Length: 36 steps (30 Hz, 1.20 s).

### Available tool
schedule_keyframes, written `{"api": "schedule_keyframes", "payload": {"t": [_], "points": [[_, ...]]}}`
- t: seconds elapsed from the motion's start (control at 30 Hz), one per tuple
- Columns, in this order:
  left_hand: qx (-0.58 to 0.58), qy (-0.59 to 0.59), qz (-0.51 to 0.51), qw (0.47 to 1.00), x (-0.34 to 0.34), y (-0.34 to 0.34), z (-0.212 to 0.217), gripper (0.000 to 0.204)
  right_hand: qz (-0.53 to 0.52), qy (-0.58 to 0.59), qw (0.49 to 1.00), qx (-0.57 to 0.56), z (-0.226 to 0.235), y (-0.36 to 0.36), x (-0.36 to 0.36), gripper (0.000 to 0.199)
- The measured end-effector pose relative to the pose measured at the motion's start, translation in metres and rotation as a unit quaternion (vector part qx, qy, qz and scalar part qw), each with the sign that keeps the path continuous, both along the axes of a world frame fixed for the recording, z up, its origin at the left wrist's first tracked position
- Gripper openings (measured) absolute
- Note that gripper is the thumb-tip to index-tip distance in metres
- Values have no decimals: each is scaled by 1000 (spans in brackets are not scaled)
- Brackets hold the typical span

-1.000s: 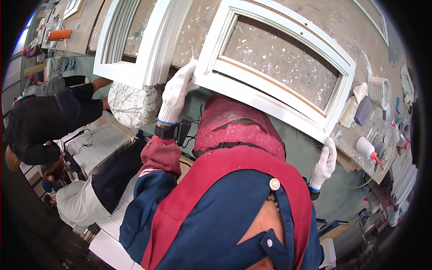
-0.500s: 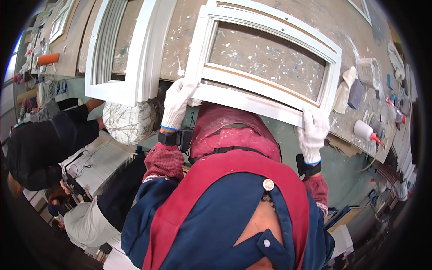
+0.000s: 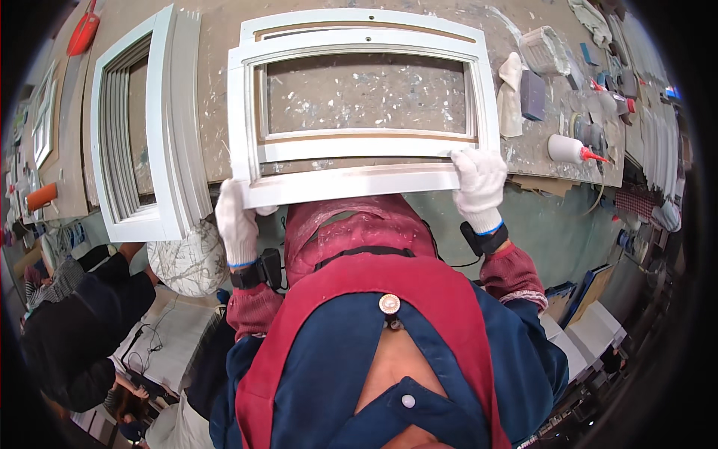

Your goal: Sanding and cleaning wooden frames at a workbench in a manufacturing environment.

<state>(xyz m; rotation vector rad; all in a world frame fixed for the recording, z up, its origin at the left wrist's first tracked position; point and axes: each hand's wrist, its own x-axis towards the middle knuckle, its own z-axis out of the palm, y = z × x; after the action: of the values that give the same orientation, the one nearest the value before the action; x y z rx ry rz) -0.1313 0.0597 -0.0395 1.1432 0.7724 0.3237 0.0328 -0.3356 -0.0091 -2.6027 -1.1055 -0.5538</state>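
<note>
Paint-spattered table carries a white window frame, both gloved hands, left hand and right hand, grasping its near rail, apparently mid-placement.

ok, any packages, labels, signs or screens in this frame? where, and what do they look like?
No signs or screens show.
Glue bottle: lying on the workbench right of the white frame, white body, red nozzle.
Tape roll: far right on the bench, white, round.
Block: beside the roll, grey-blue, square.
No label readable.

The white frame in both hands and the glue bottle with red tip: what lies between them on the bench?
In the head view, only bare, paint-speckled bench top separates white frame from glue bottle.
</note>
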Motion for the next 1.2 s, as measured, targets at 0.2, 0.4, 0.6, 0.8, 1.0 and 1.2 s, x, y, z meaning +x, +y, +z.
{"api": "schedule_keyframes", "payload": {"t": [0.2, 0.4, 0.6, 0.8, 1.0, 1.2], "points": [[-32, -86, 160, 983, 16, 12, 21, 53, -31, -55, 997, 53, 76, 1, 25, 36], [61, -86, -209, 972, 37, -7, 71, 45, -202, 247, 890, 326, 108, -6, 39, 22], [-60, -4, -354, 933, 30, -25, 57, 40, -42, 581, 531, 615, 76, 17, 7, 32], [-119, 59, -304, 943, 13, -28, 34, 42, -30, 716, 286, 635, -5, 34, -35, 37], [-193, 29, -269, 943, -7, -18, 4, 37, -100, 716, 312, 617, -19, 49, -57, 35], [-311, -65, -244, 916, -8, -19, 0, 44, -166, 692, 475, 518, -35, 12, -61, 42]]}}
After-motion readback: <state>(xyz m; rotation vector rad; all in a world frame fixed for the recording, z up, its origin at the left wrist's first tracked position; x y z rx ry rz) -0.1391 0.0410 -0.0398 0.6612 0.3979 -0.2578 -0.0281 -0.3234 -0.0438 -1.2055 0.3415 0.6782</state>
